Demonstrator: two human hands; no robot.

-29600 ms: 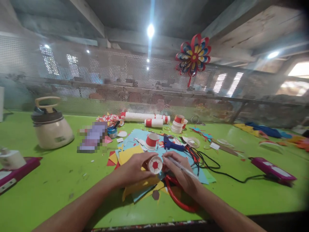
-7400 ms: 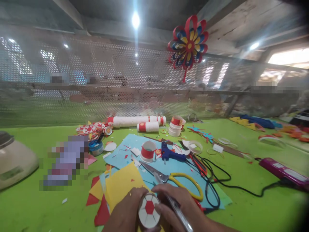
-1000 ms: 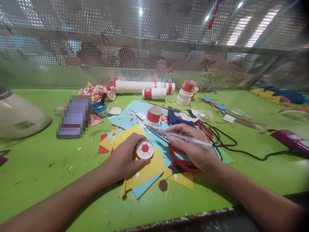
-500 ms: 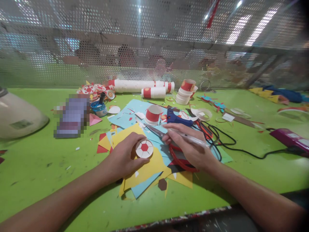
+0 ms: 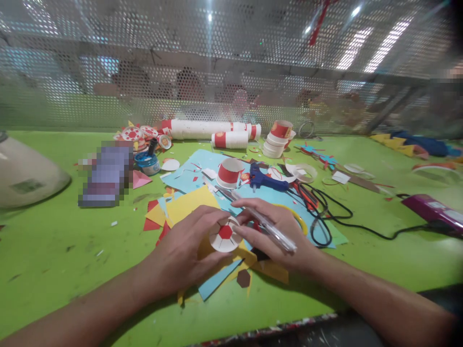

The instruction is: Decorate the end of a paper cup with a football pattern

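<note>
My left hand [image 5: 188,241] holds a round white disc [image 5: 217,237] by its edge, with a red hexagon at its centre and dark lines running outward. Beside it, my right hand [image 5: 278,233] has a clear pen [image 5: 273,230] between its fingers, and its fingertips touch the disc's right side. Under both hands lie yellow paper [image 5: 193,205] and light blue paper [image 5: 195,164]. Scissors [image 5: 227,193] rest beyond my right hand, their handles partly hidden. A red and white paper cup [image 5: 230,172] stands just past the blades.
A blue glue gun [image 5: 267,179] with a black cable lies behind my right hand. Further back are stacked cups [image 5: 274,144] and a long cup row [image 5: 202,129]. A phone [image 5: 108,173] and blue glue bottle [image 5: 148,163] stand left; a purple power strip [image 5: 434,209] lies right.
Both hands have come together. The disc has moved slightly right and nearer, and my right hand has moved left and down to touch it, with the pen now tilted more steeply.
</note>
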